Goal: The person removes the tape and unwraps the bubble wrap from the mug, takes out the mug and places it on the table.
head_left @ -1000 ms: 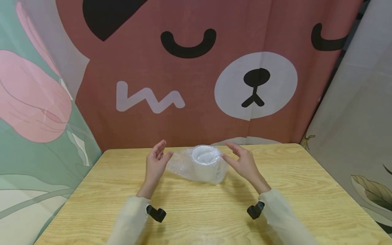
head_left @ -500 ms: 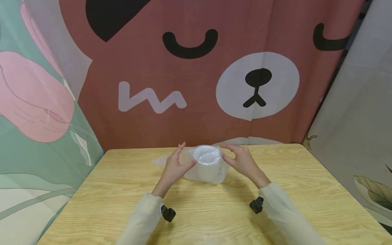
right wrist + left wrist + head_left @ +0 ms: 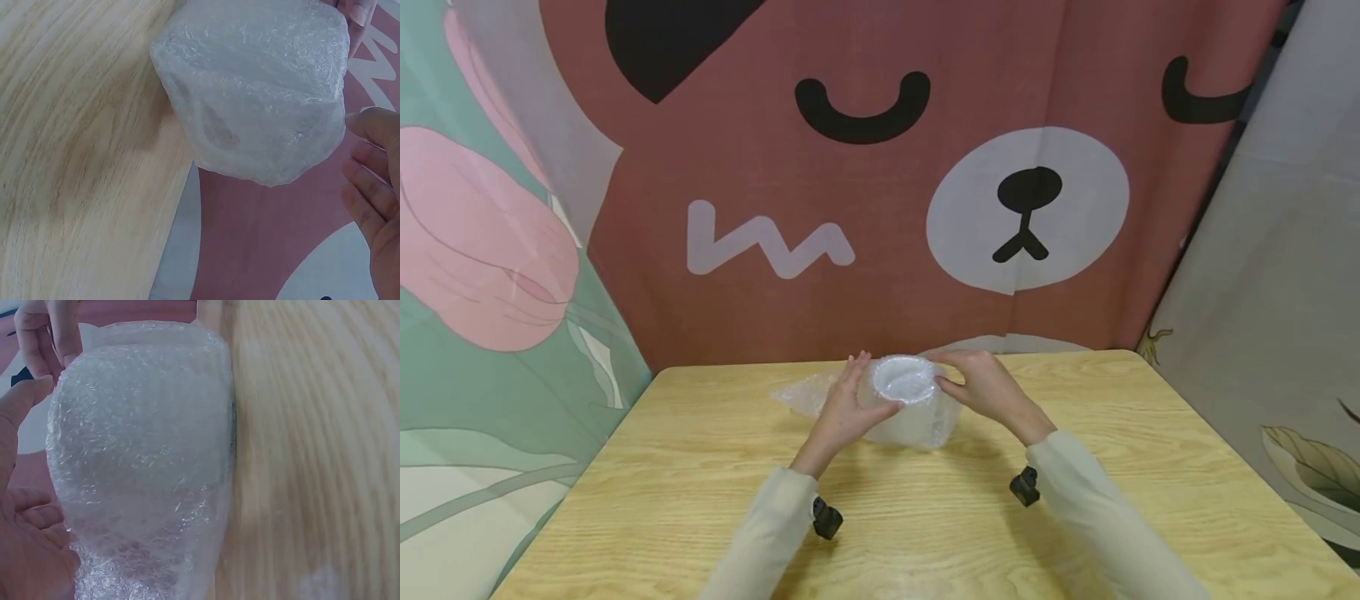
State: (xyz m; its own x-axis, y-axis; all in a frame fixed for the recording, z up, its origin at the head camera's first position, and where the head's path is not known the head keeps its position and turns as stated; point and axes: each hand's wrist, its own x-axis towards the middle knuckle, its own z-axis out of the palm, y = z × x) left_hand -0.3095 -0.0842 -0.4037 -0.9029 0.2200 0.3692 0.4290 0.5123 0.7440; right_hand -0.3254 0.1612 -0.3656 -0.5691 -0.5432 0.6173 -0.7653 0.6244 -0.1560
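A white, round, hollow-topped thing wrapped in clear bubble wrap [image 3: 901,425] stands upright near the table's back edge. A loose tail of the wrap [image 3: 801,393] trails off to its left. My left hand [image 3: 844,412] is at its left side, thumb against the front of the rim and fingers spread behind. On the opposite side, my right hand [image 3: 992,390] has its thumb at the rim and its forefinger reaching toward the back. In the right wrist view, the right thumb touches the wrap [image 3: 256,100] while the other fingers stay loosely bent. The left wrist view shows the wrap's crinkled side [image 3: 137,425].
The pale wood table [image 3: 925,525] runs forward to a curtain with a bear print [image 3: 880,183]. More printed curtains hang at the left [image 3: 482,242] and right [image 3: 1262,292]. Small black cameras [image 3: 827,518] sit on both wrists.
My left hand has moved right, from beside the loose tail to the wrapped thing's rim. My right hand has drawn slightly inward. The wrapped thing stands about where it was.
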